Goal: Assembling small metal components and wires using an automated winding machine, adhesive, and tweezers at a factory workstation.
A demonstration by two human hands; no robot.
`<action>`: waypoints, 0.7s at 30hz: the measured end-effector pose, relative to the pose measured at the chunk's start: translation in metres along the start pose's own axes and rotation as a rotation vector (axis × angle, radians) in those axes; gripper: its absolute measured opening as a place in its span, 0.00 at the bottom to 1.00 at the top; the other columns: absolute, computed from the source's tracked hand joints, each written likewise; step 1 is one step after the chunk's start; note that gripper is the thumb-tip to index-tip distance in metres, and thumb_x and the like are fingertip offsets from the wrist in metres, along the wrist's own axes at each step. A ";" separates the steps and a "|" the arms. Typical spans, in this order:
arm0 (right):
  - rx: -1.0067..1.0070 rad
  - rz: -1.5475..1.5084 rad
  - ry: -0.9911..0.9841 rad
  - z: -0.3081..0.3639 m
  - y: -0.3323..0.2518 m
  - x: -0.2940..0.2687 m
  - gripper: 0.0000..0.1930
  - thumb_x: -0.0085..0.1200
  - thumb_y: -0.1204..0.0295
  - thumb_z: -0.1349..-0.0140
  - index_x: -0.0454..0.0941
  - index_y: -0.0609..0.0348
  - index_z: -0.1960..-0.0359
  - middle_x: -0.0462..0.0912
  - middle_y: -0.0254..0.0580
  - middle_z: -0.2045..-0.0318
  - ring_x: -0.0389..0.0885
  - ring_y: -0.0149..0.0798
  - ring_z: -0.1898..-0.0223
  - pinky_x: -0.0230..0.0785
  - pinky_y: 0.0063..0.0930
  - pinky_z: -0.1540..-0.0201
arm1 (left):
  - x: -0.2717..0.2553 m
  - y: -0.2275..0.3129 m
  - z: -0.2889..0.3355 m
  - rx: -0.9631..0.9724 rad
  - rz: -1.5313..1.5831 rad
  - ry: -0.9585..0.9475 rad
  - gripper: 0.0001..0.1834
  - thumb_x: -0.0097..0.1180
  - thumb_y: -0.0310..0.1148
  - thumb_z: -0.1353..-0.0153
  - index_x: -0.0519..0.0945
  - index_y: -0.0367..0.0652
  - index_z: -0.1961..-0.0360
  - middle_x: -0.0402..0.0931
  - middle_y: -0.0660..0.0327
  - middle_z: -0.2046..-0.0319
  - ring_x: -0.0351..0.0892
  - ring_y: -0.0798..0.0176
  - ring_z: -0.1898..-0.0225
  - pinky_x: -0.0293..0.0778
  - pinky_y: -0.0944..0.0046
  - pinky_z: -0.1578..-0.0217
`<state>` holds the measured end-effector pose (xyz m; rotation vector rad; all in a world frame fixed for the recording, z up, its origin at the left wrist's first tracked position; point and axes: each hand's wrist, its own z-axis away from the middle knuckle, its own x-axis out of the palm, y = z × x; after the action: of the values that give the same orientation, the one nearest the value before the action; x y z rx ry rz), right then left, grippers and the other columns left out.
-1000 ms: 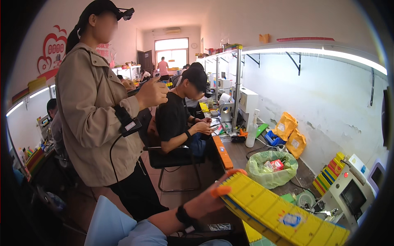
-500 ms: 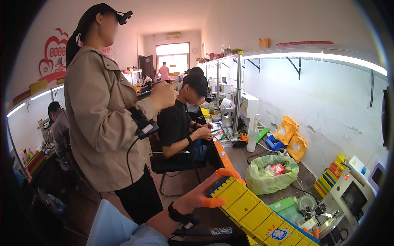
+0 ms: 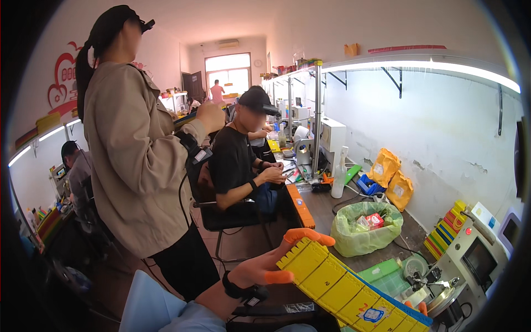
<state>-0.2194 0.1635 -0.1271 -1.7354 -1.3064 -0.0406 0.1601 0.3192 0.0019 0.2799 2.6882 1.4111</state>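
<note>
A long yellow segmented strip (image 3: 343, 285), crossed by dark lines and backed in blue, slants from the middle down to the lower right. My left hand (image 3: 260, 270), with orange finger covers and a black wrist strap, is closed around the strip's upper left end, fingers over the far edge and thumb on the near side. At the strip's lower right end, only orange-covered fingertips of my right hand (image 3: 422, 307) show past the far edge; the rest is hidden. That hand appears to grip the strip from behind.
Right of the strip stand a grey machine (image 3: 475, 257) with a screen and a green mat (image 3: 384, 276). Beyond are a bin with a pale green liner (image 3: 368, 240), a bottle (image 3: 339, 177) and orange packets (image 3: 384, 166). One person (image 3: 133, 155) stands at left; another (image 3: 238, 160) sits ahead.
The strip's face has turned more toward me, still in my hands. The seated person's head has come up. The standing person appears shifted slightly left, with the head turned further away.
</note>
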 end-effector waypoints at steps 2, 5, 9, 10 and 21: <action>0.003 0.005 0.019 0.004 0.001 0.001 0.48 0.65 0.51 0.39 0.55 0.56 0.23 0.61 0.68 0.27 0.66 0.60 0.29 0.59 0.59 0.28 | -0.002 -0.001 0.001 0.019 0.160 0.006 0.40 0.56 0.41 0.32 0.51 0.51 0.24 0.50 0.43 0.24 0.52 0.49 0.23 0.47 0.45 0.26; 0.012 0.010 0.056 0.012 0.002 0.002 0.48 0.66 0.52 0.40 0.55 0.57 0.23 0.61 0.68 0.27 0.66 0.60 0.29 0.59 0.59 0.28 | -0.005 -0.002 0.000 -0.001 0.114 0.011 0.35 0.54 0.41 0.32 0.56 0.52 0.28 0.51 0.42 0.25 0.53 0.48 0.23 0.48 0.44 0.26; 0.020 -0.002 0.114 0.022 0.008 0.002 0.49 0.67 0.52 0.41 0.55 0.58 0.23 0.61 0.68 0.27 0.67 0.60 0.29 0.60 0.58 0.28 | 0.003 0.005 -0.005 -0.049 0.087 0.010 0.30 0.53 0.37 0.35 0.59 0.53 0.33 0.52 0.41 0.26 0.54 0.45 0.24 0.51 0.44 0.26; 0.015 0.007 0.123 0.023 0.009 0.006 0.49 0.67 0.52 0.41 0.55 0.58 0.23 0.61 0.68 0.27 0.67 0.60 0.29 0.60 0.57 0.28 | 0.003 0.004 -0.002 -0.008 0.061 0.025 0.29 0.54 0.38 0.37 0.61 0.51 0.35 0.54 0.35 0.28 0.60 0.40 0.27 0.55 0.42 0.28; 0.044 0.027 0.189 0.018 0.018 0.019 0.50 0.70 0.54 0.43 0.55 0.60 0.23 0.62 0.67 0.27 0.68 0.59 0.30 0.61 0.55 0.28 | 0.002 -0.024 -0.007 0.118 0.091 0.213 0.30 0.41 0.62 0.26 0.69 0.46 0.43 0.69 0.40 0.39 0.74 0.45 0.37 0.69 0.47 0.35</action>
<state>-0.2060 0.1897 -0.1387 -1.6690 -1.1382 -0.1557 0.1537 0.3008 -0.0144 0.2796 2.9726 1.3804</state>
